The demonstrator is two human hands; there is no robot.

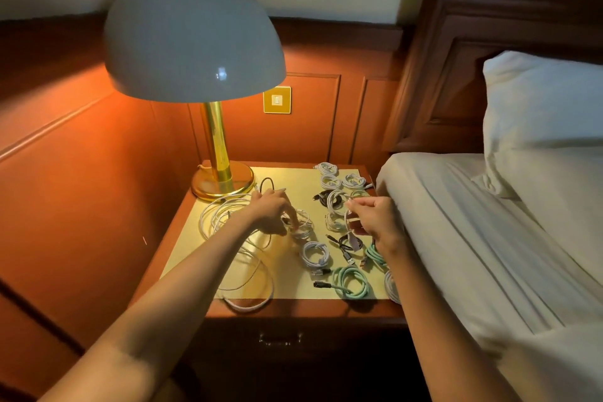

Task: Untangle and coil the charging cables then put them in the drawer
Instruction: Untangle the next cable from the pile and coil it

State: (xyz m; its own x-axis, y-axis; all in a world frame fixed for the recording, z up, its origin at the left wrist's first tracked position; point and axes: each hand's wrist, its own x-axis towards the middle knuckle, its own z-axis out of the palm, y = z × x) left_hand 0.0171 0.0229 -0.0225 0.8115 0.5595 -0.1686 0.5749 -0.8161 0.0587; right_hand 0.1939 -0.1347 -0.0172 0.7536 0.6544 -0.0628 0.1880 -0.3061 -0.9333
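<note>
- While the lamp (195, 33) is glowing over the desk (326, 310), the left hand (272, 212) is reaching down at mid-desk, its fingers curling over and gripping a small white coil (301, 227).
- The right hand (375, 217) is hovering just above the desk near the bed (473, 238), thumb and forefinger pinching a white cable (348, 217) that is hanging down from them, the other fingers curling in.
- One loose white tangle (228, 219) is sprawling in wide loops over the left half of the desk, reaching past its front edge.
- Roughly eight small white coils are lying on the right half; three are sitting in the back cluster (339, 176), and some are partly hidden.
- Two mint-green coils (350, 282) are lying near the front right, one half-covered by the right wrist.
- Two dark coils (347, 242) and one thin black loop (267, 183) by the lamp base are showing too.
- One drawer (280, 339) is sitting closed under the desk top, with no cable in it.
</note>
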